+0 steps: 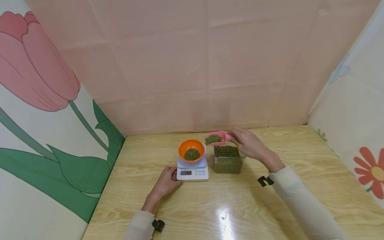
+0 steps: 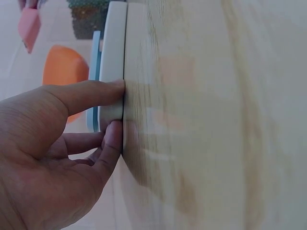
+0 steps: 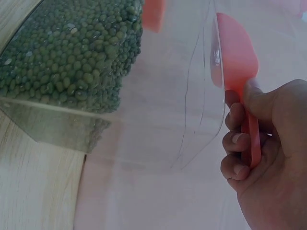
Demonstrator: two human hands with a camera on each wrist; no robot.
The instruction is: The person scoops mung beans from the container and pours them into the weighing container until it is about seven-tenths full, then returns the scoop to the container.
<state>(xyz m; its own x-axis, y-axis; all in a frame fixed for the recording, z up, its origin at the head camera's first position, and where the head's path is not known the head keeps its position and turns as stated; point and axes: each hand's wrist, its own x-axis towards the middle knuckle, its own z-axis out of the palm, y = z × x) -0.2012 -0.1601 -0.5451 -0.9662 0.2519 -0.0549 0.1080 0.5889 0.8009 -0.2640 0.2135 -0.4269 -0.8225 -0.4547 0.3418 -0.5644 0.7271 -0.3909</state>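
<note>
My right hand (image 1: 250,143) grips the handle of a pink scoop (image 1: 223,136), its fingers wrapped round it in the right wrist view. Green mung beans (image 1: 213,139) fill the scoop, which is held above the back of a clear plastic box (image 1: 227,165) of the same beans. To the left, an orange bowl (image 1: 183,145) with some beans at its bottom sits on a white kitchen scale (image 1: 192,177). My left hand (image 1: 166,181) holds the scale's front left corner, thumb on the front face and curled fingers at the side.
Scale and box stand side by side on a wooden table (image 1: 135,186), near its back edge. A pinkish covering (image 1: 168,66) rises behind. Printed panels with a tulip (image 1: 45,70) and a red flower (image 1: 376,172) flank the table.
</note>
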